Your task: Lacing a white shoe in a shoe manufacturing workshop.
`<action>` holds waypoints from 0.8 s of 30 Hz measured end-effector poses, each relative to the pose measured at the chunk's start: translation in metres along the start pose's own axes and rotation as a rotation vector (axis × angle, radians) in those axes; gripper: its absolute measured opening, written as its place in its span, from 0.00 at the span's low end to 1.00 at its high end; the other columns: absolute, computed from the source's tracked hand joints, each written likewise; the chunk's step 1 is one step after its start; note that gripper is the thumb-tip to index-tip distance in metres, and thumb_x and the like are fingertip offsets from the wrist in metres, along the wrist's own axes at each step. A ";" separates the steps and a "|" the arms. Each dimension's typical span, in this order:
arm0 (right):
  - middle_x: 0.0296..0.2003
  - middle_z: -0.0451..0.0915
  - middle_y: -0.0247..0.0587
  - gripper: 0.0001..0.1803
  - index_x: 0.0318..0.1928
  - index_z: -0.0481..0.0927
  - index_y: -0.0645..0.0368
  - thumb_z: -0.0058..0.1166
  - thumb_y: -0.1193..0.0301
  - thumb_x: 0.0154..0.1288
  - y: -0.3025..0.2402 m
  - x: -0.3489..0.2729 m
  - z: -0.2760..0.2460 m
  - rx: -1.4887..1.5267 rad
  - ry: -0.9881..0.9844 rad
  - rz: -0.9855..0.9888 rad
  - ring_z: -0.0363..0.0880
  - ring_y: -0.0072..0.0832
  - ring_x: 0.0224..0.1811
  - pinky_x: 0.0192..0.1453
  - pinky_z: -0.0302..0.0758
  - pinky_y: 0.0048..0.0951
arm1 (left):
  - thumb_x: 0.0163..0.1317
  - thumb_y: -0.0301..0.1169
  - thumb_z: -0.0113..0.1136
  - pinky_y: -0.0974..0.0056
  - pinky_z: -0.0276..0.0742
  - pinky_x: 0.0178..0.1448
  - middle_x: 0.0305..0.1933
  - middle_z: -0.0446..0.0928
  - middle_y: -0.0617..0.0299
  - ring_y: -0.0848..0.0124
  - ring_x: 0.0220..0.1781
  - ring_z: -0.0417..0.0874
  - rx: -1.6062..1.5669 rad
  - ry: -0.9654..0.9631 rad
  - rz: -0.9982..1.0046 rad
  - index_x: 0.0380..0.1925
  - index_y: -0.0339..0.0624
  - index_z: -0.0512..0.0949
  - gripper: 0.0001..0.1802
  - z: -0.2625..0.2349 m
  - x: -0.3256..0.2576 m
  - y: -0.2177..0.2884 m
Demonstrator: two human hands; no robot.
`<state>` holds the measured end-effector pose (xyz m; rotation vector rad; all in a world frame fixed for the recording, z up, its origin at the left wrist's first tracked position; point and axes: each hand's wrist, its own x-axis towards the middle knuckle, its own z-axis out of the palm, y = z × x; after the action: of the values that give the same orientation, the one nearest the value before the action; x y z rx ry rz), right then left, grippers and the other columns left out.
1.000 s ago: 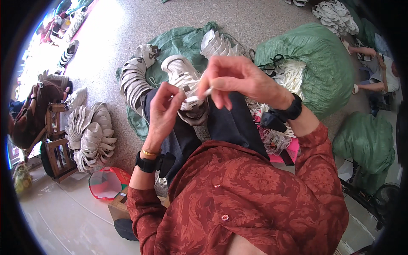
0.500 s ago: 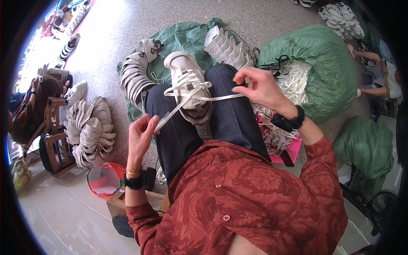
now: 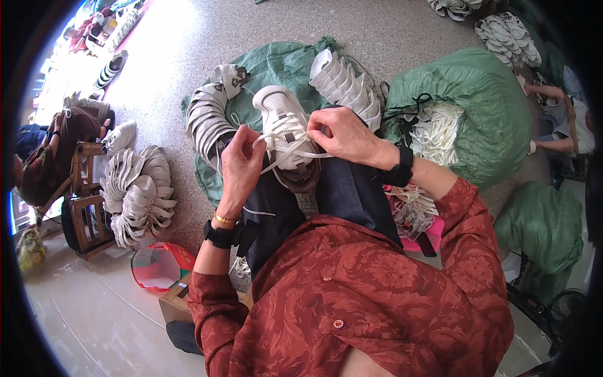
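A white and grey sneaker upper [image 3: 279, 103] rests between my knees, its toe pointing away from me. White shoelace [image 3: 294, 148] crosses over its eyelets. At the left side of the shoe, my left hand [image 3: 241, 164] pinches lace between thumb and fingers; a loose tip hangs below it over my left thigh. My right hand [image 3: 349, 135] is closed on the lace at the shoe's right edge, its fingers curled over the eyelets. Whatever lies inside the curled fingers is partly hidden.
Nested shoe uppers [image 3: 210, 110] lie left of the shoe, more [image 3: 345, 85] right, on a green sheet [image 3: 270, 56]. A green sack [image 3: 468, 103] holds white laces. A pink tray [image 3: 434, 230] sits by my right thigh, a red-rimmed basket [image 3: 161, 266] at left. Other people sit at both sides.
Both hands have come in from the sides to the shoe's lacing. The lace, stretched outward before, is now gathered close to the eyelets, and its left tip hangs free.
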<state>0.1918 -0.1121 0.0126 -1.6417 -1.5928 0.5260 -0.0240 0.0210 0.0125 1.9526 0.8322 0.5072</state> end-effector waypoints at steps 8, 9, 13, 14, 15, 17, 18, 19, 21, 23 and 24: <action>0.35 0.84 0.30 0.07 0.45 0.79 0.58 0.60 0.73 0.70 -0.013 0.012 -0.008 0.902 -0.234 0.412 0.71 0.08 0.24 0.26 0.66 0.13 | 0.64 0.27 0.63 0.72 0.70 0.37 0.29 0.74 0.69 0.82 0.31 0.73 -0.121 -0.098 -0.048 0.34 0.36 0.75 0.06 -0.008 -0.001 0.003; 0.35 0.84 0.30 0.07 0.46 0.79 0.58 0.60 0.73 0.70 -0.010 0.013 -0.010 0.873 -0.235 0.411 0.71 0.07 0.24 0.26 0.66 0.12 | 0.65 0.27 0.63 0.73 0.71 0.39 0.30 0.75 0.68 0.82 0.32 0.74 -0.162 -0.113 -0.049 0.34 0.36 0.75 0.07 -0.008 -0.001 0.004; 0.33 0.83 0.29 0.07 0.45 0.79 0.60 0.61 0.74 0.68 0.005 0.010 -0.012 0.589 -0.179 0.289 0.73 0.09 0.26 0.27 0.69 0.14 | 0.66 0.28 0.64 0.73 0.73 0.43 0.34 0.78 0.68 0.81 0.36 0.76 -0.296 -0.163 -0.076 0.34 0.37 0.76 0.08 -0.010 -0.002 0.013; 0.33 0.83 0.29 0.07 0.44 0.80 0.60 0.61 0.75 0.68 0.009 0.009 -0.009 0.441 -0.149 0.214 0.75 0.10 0.27 0.28 0.70 0.15 | 0.66 0.29 0.64 0.73 0.73 0.44 0.35 0.78 0.68 0.81 0.37 0.77 -0.321 -0.170 -0.088 0.35 0.37 0.76 0.08 -0.011 -0.003 0.014; 0.33 0.83 0.30 0.07 0.44 0.80 0.61 0.61 0.75 0.67 0.013 0.007 -0.006 0.293 -0.120 0.139 0.76 0.11 0.28 0.28 0.72 0.16 | 0.66 0.29 0.64 0.73 0.73 0.44 0.35 0.78 0.68 0.81 0.37 0.77 -0.331 -0.178 -0.091 0.35 0.37 0.76 0.08 -0.011 -0.003 0.012; 0.32 0.83 0.31 0.06 0.43 0.82 0.63 0.61 0.75 0.67 0.016 0.003 -0.002 0.272 -0.052 0.151 0.78 0.13 0.29 0.30 0.75 0.18 | 0.67 0.29 0.64 0.73 0.73 0.44 0.36 0.78 0.68 0.82 0.38 0.77 -0.351 -0.193 -0.096 0.35 0.37 0.76 0.08 -0.010 -0.004 0.007; 0.32 0.84 0.31 0.06 0.42 0.82 0.63 0.61 0.76 0.66 0.016 0.003 -0.001 0.261 -0.018 0.156 0.80 0.14 0.30 0.31 0.77 0.19 | 0.67 0.29 0.64 0.73 0.73 0.44 0.36 0.78 0.68 0.82 0.38 0.77 -0.362 -0.203 -0.104 0.35 0.37 0.76 0.08 -0.010 -0.004 0.007; 0.31 0.84 0.32 0.06 0.42 0.83 0.64 0.61 0.76 0.66 0.017 0.003 -0.001 0.232 -0.031 0.170 0.80 0.14 0.29 0.31 0.77 0.20 | 0.67 0.30 0.64 0.73 0.73 0.44 0.37 0.79 0.68 0.82 0.38 0.77 -0.372 -0.213 -0.112 0.35 0.37 0.76 0.08 -0.011 -0.005 0.007; 0.31 0.84 0.34 0.06 0.42 0.84 0.65 0.60 0.77 0.66 0.018 0.003 -0.002 0.173 -0.053 0.201 0.81 0.15 0.29 0.31 0.78 0.20 | 0.67 0.30 0.65 0.74 0.73 0.44 0.37 0.79 0.67 0.83 0.38 0.77 -0.392 -0.229 -0.120 0.35 0.37 0.76 0.09 -0.011 -0.006 0.007; 0.31 0.85 0.34 0.06 0.42 0.84 0.65 0.60 0.76 0.67 0.017 0.003 -0.001 0.202 -0.058 0.232 0.80 0.16 0.27 0.30 0.79 0.20 | 0.67 0.31 0.65 0.74 0.73 0.44 0.36 0.79 0.68 0.83 0.38 0.77 -0.410 -0.234 -0.121 0.35 0.37 0.76 0.09 -0.011 -0.007 0.005; 0.32 0.85 0.34 0.06 0.41 0.85 0.65 0.60 0.76 0.68 0.016 0.004 -0.001 0.217 -0.060 0.246 0.80 0.16 0.26 0.30 0.79 0.20 | 0.67 0.31 0.65 0.74 0.73 0.43 0.35 0.78 0.68 0.83 0.37 0.77 -0.386 -0.249 -0.125 0.35 0.37 0.76 0.10 -0.012 -0.006 0.005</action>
<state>0.2037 -0.1074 0.0022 -1.6759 -1.3294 0.8527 -0.0341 0.0218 0.0227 1.5593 0.6388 0.3138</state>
